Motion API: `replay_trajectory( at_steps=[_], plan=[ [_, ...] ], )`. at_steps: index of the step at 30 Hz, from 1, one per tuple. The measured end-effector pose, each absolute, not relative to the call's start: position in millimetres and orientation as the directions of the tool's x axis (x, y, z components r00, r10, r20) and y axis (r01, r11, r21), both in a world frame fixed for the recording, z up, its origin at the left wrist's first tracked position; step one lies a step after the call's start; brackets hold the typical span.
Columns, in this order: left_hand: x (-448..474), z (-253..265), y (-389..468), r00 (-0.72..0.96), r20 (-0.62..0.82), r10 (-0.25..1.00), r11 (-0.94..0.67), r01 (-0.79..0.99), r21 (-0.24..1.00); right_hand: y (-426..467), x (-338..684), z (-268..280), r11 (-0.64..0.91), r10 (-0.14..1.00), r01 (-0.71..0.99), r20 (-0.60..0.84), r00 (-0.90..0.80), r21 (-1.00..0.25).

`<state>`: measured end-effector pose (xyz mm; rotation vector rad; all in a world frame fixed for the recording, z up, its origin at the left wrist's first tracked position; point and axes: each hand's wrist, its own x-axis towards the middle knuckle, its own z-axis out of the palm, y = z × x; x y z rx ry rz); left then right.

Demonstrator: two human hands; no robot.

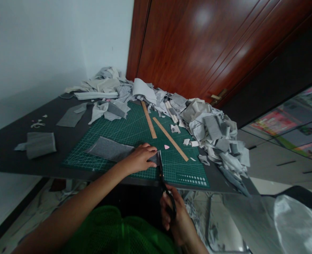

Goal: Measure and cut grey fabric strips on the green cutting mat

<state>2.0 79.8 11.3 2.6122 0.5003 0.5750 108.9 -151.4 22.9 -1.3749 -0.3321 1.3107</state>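
Observation:
A grey strip of fabric (109, 149) lies across the green cutting mat (118, 129), close to the table's front edge. My left hand (142, 157) is on its right end, thumb and fingers gripping the cloth. With my right hand (175, 208) I hold black-handled scissors (161, 176) by their loops, below the table edge. The blades point up and away from me, right at the fabric's right end. Whether the cloth lies between the blades is too small to make out.
Two wooden rulers (170, 139) (148, 120) lie on the mat beside a pink chalk piece (166, 146). Fabric scraps (211, 127) heap along the back and right. Grey pieces (71, 116) and a folded cloth (40, 144) rest at left. A wooden door (198, 42) stands behind.

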Motion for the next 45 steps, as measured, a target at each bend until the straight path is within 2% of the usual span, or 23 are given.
replay_trajectory(
  at_steps=[9,18,33,45],
  plan=[
    [2,9,80,0.853,0.313,0.418,-0.847,0.24,0.475,-142,109,27,-0.316,0.82,-0.38,-0.452,0.351,-0.869],
    [1,13,78,0.851,0.313,0.421,-0.839,0.234,0.492,-144,106,25,-0.301,0.823,-0.372,-0.436,0.364,-0.878],
    [1,12,79,0.849,0.313,0.426,-0.84,0.241,0.487,-143,105,27,-0.301,0.818,-0.388,-0.445,0.364,-0.871],
    [-1,9,80,0.836,0.357,0.417,-0.868,0.25,0.429,-137,99,30,-0.234,0.81,-0.484,-0.444,0.383,-0.843]
  ],
)
